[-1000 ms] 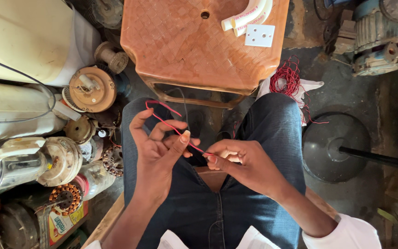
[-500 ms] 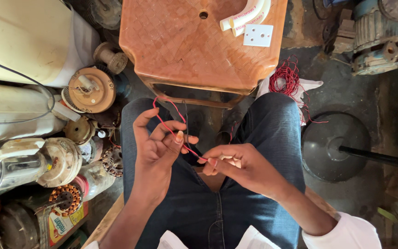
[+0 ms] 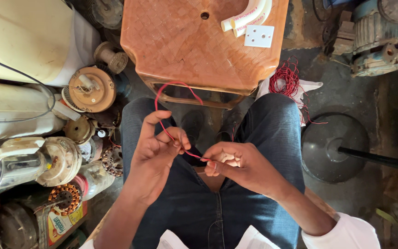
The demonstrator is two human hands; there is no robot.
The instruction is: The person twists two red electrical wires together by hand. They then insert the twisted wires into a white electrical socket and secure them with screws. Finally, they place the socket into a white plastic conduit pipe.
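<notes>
A thin red wire (image 3: 173, 99) is pinched between 2 hands over a denim lap: looped above the left hand (image 3: 155, 154), gripped by the curled right hand (image 3: 236, 166), below a brown plastic stool (image 3: 185, 46).

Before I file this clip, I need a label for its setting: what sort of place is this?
Probably a small electric motor or fan repair workshop. Dusty round metal motor housings and a copper-wound stator ring crowd the floor, a tangle of thin red wire lies nearby, and both hands work a red wire strand.

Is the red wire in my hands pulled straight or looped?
Looped: the red wire arcs up from the left hand and runs back down to the right hand.
</notes>
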